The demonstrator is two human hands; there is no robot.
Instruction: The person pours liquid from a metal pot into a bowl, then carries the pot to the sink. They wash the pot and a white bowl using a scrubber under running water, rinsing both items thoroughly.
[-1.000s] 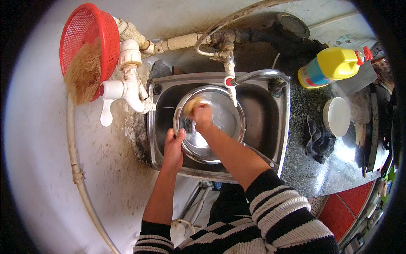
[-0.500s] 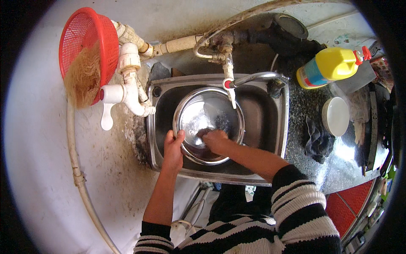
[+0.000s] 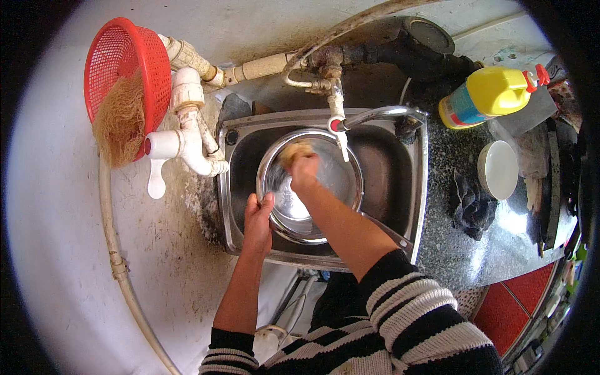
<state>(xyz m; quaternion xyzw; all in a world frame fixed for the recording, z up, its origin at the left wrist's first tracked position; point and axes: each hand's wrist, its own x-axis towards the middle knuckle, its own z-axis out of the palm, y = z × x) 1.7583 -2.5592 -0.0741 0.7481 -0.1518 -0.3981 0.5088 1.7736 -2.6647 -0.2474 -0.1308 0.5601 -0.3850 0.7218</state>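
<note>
A round, shiny steel pan [image 3: 328, 206] rests in the sink [image 3: 394, 172], and what looks like its handle reaches toward the lower right. My left hand [image 3: 257, 219] grips the pan's near left rim, thumb on top and fingers around the outside. Inside the pan, toward its far left, my right hand [image 3: 304, 172] is closed on a tan scrubbing pad [image 3: 296, 152], blurred by motion. The pad presses against the pan's inner surface; its exact kind is hard to make out.
A white-handled tap [image 3: 337, 128] overhangs the pan's far side. On the left wall hangs a red basket [image 3: 156, 81] with tan fibre [image 3: 122, 122] beside a white valve [image 3: 164, 145]. The right counter holds a yellow bottle [image 3: 494, 94], a white bowl [image 3: 499, 170] and a dark cloth [image 3: 473, 206].
My right hand has swept the scrubbing pad from the pan's middle to its far left. My left hand keeps its hold on the rim. More of the handle shows at the lower right.
</note>
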